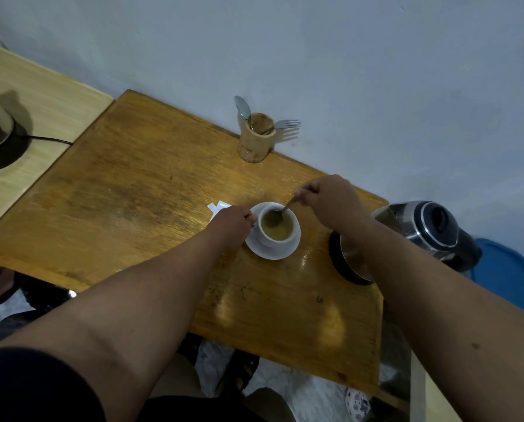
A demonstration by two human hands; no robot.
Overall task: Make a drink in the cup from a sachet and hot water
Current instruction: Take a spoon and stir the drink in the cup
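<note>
Near the right edge of the wooden surface [151, 190] a white cup [277, 228] stands on a white saucer [288, 249], filled almost to the rim with a pale brown drink. The right hand [327, 199] is closed in a pinch on the handle end of a spoon [280, 212], whose bowl dips into the liquid at the far side of the cup. The left hand [233, 222] is closed at the cup's left side, fingertips against it where the handle would be; the handle itself is hidden, so whether it is gripped or only steadied cannot be told. Just behind that hand lies the torn white sachet [216, 206], flat on the wood. A steel kettle [419, 236] sits on its base to the right, partly behind the right forearm. A wooden holder [256, 138] with another spoon and a fork stands by the wall.

Judging from the filled cup and the empty sachet, the task looks to be at the stirring step, near its end.

The cup is likely ceramic: stiff, breakable, and hot through the wall, so the handle is the sensible place to hold. Being so full, it will slop if tilted or jolted, and it may slide on the glazed saucer. The spoon is light and rigid; a fingertip pinch high on the handle suits it.
</note>
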